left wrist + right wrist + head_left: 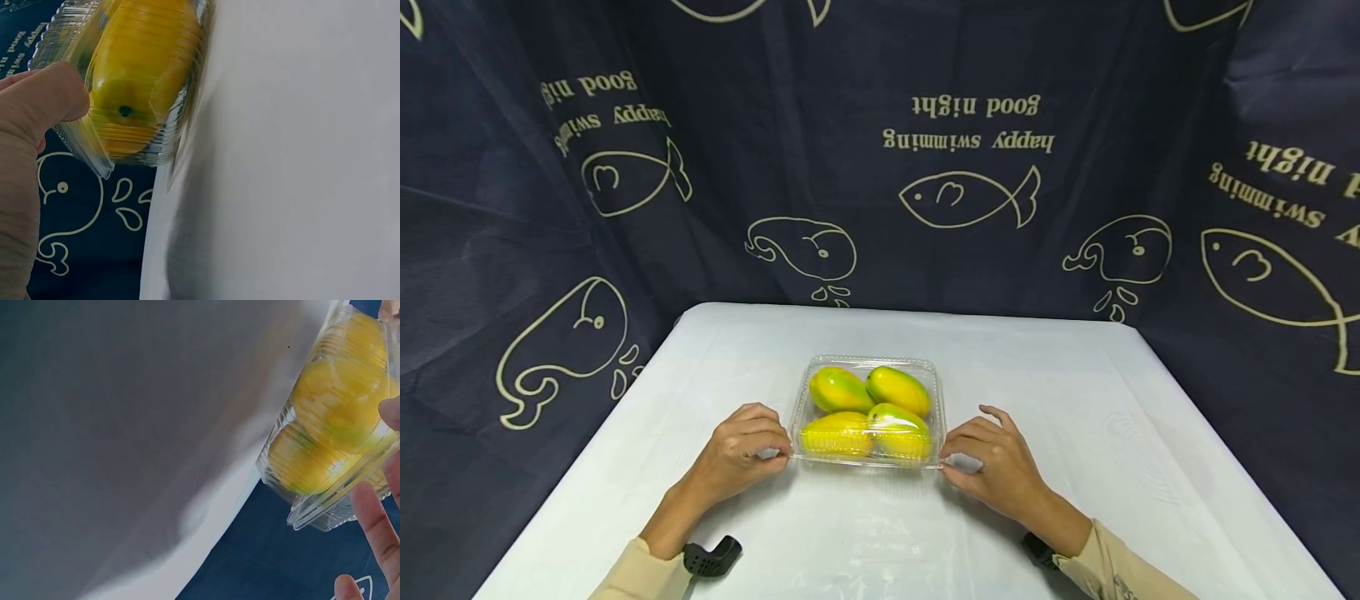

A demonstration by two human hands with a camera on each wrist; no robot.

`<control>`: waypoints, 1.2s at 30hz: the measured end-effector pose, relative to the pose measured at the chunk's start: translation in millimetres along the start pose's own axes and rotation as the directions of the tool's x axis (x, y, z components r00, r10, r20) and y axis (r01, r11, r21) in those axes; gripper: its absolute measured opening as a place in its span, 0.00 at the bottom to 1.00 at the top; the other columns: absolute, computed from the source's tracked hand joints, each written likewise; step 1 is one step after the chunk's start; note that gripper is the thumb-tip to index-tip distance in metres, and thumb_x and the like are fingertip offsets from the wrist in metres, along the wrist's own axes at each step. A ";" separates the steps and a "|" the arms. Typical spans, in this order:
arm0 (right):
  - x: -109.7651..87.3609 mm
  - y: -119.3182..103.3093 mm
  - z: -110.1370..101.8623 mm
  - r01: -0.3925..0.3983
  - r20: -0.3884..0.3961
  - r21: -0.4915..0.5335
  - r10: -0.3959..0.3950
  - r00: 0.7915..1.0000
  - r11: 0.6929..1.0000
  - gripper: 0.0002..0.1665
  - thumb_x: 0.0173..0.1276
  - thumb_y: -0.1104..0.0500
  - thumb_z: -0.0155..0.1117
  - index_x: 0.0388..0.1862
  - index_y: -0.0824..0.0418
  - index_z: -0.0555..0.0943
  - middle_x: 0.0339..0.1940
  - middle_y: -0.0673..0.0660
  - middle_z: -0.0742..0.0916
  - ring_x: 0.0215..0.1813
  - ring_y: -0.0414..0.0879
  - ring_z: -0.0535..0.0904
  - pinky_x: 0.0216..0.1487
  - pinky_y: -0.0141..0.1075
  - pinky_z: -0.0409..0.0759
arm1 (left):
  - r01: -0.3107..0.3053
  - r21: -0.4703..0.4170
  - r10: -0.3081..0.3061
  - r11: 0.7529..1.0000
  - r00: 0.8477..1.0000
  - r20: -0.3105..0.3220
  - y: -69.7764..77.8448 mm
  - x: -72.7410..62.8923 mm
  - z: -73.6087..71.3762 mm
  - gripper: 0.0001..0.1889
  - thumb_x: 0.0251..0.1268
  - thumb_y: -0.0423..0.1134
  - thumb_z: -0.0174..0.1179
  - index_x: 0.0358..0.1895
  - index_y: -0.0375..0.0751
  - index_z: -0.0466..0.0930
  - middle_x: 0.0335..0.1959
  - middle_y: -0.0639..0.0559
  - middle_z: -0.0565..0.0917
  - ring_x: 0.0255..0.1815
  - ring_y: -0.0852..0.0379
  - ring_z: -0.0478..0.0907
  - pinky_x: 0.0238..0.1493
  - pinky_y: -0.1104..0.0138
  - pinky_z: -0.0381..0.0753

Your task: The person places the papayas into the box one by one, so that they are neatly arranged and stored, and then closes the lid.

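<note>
A transparent plastic clamshell box [880, 361] sits near the middle of the table, its lid over the base. Several yellow-green mangoes [838, 389] lie inside it in two rows. My left hand [747, 450] pinches the rim at the front left corner, thumb on the near side in the left wrist view. At the front right corner my right hand [996, 467] holds the rim between thumb and fingers, one finger raised away. Through the ribbed wall of the box, a dark stem spot shows on a mango [147, 62] in the left wrist view.
A white cloth covers the table [1045, 375]. Behind it and along both sides hangs a dark blue curtain [715, 125] with fish and whale drawings and lettering. Black wrist bands [711, 557] sit at the sleeve cuffs.
</note>
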State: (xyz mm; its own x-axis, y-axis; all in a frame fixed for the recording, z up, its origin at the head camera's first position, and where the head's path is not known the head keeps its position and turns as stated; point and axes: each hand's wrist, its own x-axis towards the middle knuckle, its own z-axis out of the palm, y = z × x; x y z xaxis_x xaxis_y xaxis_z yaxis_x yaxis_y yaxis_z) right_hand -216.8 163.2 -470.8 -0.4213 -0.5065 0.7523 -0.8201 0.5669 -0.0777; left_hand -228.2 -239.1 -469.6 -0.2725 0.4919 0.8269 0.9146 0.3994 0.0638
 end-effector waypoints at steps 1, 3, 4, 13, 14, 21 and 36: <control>-0.1 0.2 0.2 0.010 -0.009 -0.004 -0.010 1.000 1.000 0.14 0.42 0.57 0.82 0.28 0.45 0.86 0.34 0.40 0.89 0.38 0.36 0.84 0.62 0.54 0.71 | -0.011 0.002 0.011 1.000 1.000 0.002 0.2 -0.1 0.2 0.18 0.28 0.22 0.74 0.24 0.50 0.86 0.27 0.60 0.87 0.36 0.58 0.81 0.51 0.69 0.76; 0.1 0.9 0.6 0.035 -0.031 -0.012 -0.035 0.999 0.999 0.14 0.41 0.57 0.82 0.27 0.45 0.87 0.33 0.40 0.89 0.36 0.36 0.84 0.61 0.55 0.71 | -0.036 0.000 0.036 0.999 0.999 -0.002 -0.1 -0.1 0.4 0.19 0.27 0.21 0.74 0.24 0.50 0.86 0.26 0.59 0.87 0.35 0.57 0.81 0.49 0.68 0.77; 0.4 1.4 0.7 0.047 -0.043 -0.016 -0.047 0.998 0.999 0.14 0.40 0.57 0.82 0.27 0.46 0.88 0.33 0.40 0.89 0.36 0.36 0.84 0.61 0.55 0.71 | -0.044 -0.002 0.044 0.999 0.999 -0.002 -0.4 0.2 0.4 0.19 0.27 0.21 0.74 0.24 0.50 0.86 0.26 0.59 0.87 0.35 0.57 0.81 0.49 0.68 0.77; 3.2 2.2 -0.6 0.070 -0.077 -0.017 -0.072 0.994 0.997 0.12 0.40 0.59 0.81 0.24 0.47 0.87 0.31 0.41 0.89 0.34 0.37 0.84 0.57 0.55 0.73 | -0.050 -0.043 0.052 0.998 0.998 0.031 -4.9 1.7 -0.1 0.16 0.33 0.23 0.74 0.27 0.48 0.85 0.30 0.59 0.86 0.37 0.57 0.81 0.50 0.70 0.78; 3.5 2.1 -0.3 0.071 -0.078 -0.018 -0.072 0.994 0.997 0.12 0.39 0.59 0.81 0.24 0.47 0.87 0.31 0.41 0.89 0.34 0.37 0.84 0.57 0.55 0.73 | -0.047 -0.044 0.048 0.998 0.998 0.034 -5.1 1.8 -0.3 0.16 0.33 0.22 0.73 0.27 0.47 0.85 0.30 0.58 0.86 0.37 0.57 0.81 0.49 0.71 0.78; 6.5 3.1 3.9 0.083 -0.075 -0.010 -0.084 0.994 0.996 0.09 0.42 0.59 0.79 0.24 0.48 0.87 0.30 0.41 0.89 0.33 0.38 0.83 0.58 0.55 0.73 | -0.033 0.009 0.033 0.999 0.996 0.079 -5.2 5.1 -5.4 0.14 0.39 0.23 0.70 0.28 0.46 0.85 0.32 0.59 0.85 0.35 0.62 0.80 0.40 0.79 0.78; 14.8 9.8 7.0 0.280 -0.102 0.015 -0.277 0.955 0.960 0.07 0.59 0.63 0.65 0.23 0.57 0.86 0.26 0.48 0.88 0.30 0.41 0.82 0.55 0.51 0.82 | -0.111 -0.103 0.116 0.988 0.992 0.045 -11.9 4.9 -3.9 0.13 0.42 0.20 0.69 0.30 0.41 0.87 0.30 0.54 0.86 0.34 0.57 0.82 0.43 0.73 0.81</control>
State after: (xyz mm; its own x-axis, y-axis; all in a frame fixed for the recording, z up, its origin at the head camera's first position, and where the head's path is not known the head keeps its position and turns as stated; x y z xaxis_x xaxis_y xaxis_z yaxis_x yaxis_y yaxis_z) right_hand -233.8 156.7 -465.0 -0.1361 -0.5747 0.8070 -0.9108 0.3930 0.1263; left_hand -239.2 -244.4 -464.1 -0.1781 0.5692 0.8027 0.9650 0.2604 0.0294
